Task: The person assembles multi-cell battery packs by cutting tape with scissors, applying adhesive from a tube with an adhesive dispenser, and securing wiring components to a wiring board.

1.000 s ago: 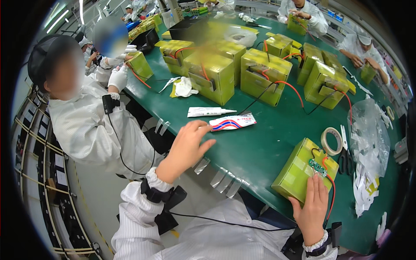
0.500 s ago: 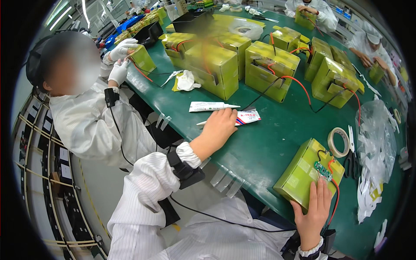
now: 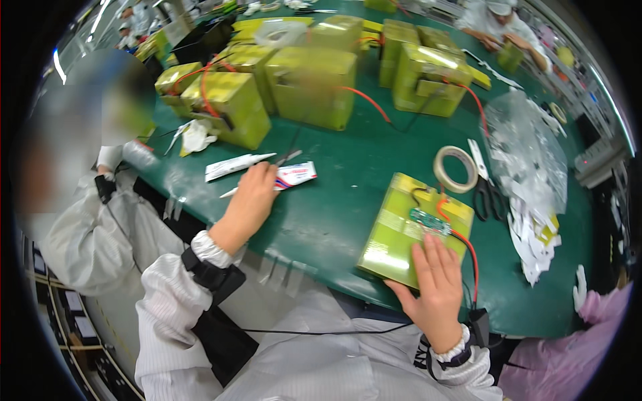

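Tube of white colour with red-blue stripes (image 3: 296,175): partly beneath left hand (image 3: 251,199), whose grip I cannot tell | yellow-green, tape-covered rectangular block (image 3: 388,230): under right hand (image 3: 435,284), laid flat, fingertips near green circuit board (image 3: 428,219) | both hands: well apart

A bare stretch of green tabletop (image 3: 328,217) leaves a hand room to pass between the left hand (image 3: 251,197) and the yellow block (image 3: 389,230) under the right hand (image 3: 435,284). Beyond, upright yellow packs (image 3: 311,97) bar the way; to the block's right, a tape roll (image 3: 438,170), scissors (image 3: 484,174) and plastic bag (image 3: 531,150) crowd the passage.
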The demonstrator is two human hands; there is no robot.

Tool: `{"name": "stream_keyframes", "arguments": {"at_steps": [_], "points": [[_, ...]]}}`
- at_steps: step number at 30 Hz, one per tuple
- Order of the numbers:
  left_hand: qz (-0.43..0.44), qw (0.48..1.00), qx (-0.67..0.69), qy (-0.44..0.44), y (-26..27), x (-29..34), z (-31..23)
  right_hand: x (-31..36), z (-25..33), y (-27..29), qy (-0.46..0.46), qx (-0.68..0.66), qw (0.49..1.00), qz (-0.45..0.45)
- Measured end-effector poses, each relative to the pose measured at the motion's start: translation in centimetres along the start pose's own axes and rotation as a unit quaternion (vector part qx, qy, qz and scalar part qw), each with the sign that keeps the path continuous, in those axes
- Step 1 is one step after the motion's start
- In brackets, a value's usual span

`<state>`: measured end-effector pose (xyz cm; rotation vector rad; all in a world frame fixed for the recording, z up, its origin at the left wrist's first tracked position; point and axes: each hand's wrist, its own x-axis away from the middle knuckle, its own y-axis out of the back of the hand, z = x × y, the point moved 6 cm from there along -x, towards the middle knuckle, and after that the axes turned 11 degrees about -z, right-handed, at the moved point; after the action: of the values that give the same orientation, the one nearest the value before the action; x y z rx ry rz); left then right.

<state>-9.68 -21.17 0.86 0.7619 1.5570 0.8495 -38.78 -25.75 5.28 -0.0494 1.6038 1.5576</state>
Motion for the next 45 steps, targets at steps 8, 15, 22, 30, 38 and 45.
{"name": "stream_keyframes", "arguments": {"at_steps": [8,15,22,30,38,45], "points": [[-0.004,0.998,0.051,-0.036,8.4,-1.8,-7.9,0.7,-1.2,3.0,-0.13,-0.278,0.951,-0.037],[-0.006,0.955,0.075,-0.287,11.2,-1.2,-20.3,2.4,0.6,1.2,-0.336,-0.724,0.577,0.172],[-0.072,0.945,0.018,-0.32,9.4,-2.3,-21.9,3.1,1.3,1.7,-0.434,-0.729,0.508,0.148],[-0.083,0.924,0.008,-0.373,9.5,-1.9,-22.3,3.4,-0.5,2.0,-0.389,-0.609,0.685,0.093],[-0.074,0.902,0.018,-0.426,9.8,-1.6,-22.5,4.4,-0.2,2.1,-0.375,-0.602,0.7,0.081],[-0.076,0.924,0.061,-0.369,9.9,-3.8,-23.2,4.0,0.6,1.3,-0.414,-0.708,0.554,0.141]]}}
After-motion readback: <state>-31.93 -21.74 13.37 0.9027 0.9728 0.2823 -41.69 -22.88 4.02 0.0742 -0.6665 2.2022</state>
